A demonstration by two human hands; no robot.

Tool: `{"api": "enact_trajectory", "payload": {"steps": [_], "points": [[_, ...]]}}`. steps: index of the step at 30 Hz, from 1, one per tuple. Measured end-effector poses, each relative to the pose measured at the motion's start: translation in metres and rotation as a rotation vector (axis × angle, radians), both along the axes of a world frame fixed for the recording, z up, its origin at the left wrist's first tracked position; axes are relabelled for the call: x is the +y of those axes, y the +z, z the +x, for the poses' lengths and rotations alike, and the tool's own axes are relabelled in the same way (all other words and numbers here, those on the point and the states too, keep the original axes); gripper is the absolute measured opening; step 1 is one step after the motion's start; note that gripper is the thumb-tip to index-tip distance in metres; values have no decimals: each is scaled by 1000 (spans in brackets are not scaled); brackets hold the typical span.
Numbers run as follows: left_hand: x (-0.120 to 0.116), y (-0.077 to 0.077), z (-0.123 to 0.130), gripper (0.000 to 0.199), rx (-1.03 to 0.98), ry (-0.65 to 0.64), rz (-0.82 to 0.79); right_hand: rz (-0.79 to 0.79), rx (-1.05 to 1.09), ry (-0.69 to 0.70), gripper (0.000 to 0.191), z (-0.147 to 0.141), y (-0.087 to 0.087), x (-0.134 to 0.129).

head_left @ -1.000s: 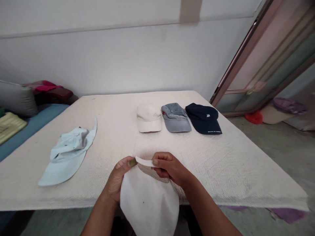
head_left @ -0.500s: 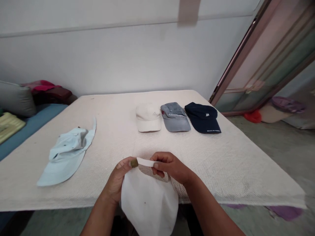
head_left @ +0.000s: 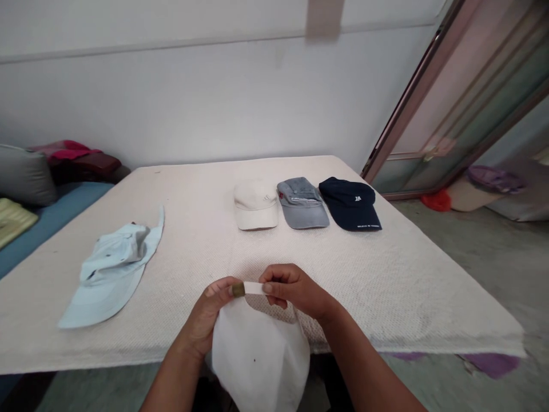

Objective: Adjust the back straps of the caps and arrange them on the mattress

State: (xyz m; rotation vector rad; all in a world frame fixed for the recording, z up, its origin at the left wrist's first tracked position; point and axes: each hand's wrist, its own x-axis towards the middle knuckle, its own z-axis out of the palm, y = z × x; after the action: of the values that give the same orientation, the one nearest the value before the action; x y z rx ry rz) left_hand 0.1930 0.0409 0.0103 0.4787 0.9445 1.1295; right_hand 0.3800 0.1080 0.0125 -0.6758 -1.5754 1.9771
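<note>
White fabric cap at near edge of cloth-covered tabletop; left hand grips brass-coloured metal buckle, right hand pinches flat white strap — adjusting, seemingly; next move needs a steady buckle.

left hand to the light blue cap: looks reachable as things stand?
Probably yes, once freed: only cloth shows between the left hand and the light blue cap, but that hand is pinching the buckle of the white cap.

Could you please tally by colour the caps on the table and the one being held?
White cap: 1
Pale blue cap: 1
Cream cap: 1
Grey-blue cap: 1
Navy cap: 1
Total: 5
</note>
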Motion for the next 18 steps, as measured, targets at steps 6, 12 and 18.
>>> {"api": "enact_trajectory", "payload": {"steps": [6,12,18], "points": [[-1,1,0,13,-7,-3,-14,4,11,5,17,-1,0,-1],[-1,2,2,10,17,-32,-19,13,14,-34,16,-3,-2,-1],[-2,0,0,10,19,-29,-32,-47,55,56,16,-1,-1,-2]]}}
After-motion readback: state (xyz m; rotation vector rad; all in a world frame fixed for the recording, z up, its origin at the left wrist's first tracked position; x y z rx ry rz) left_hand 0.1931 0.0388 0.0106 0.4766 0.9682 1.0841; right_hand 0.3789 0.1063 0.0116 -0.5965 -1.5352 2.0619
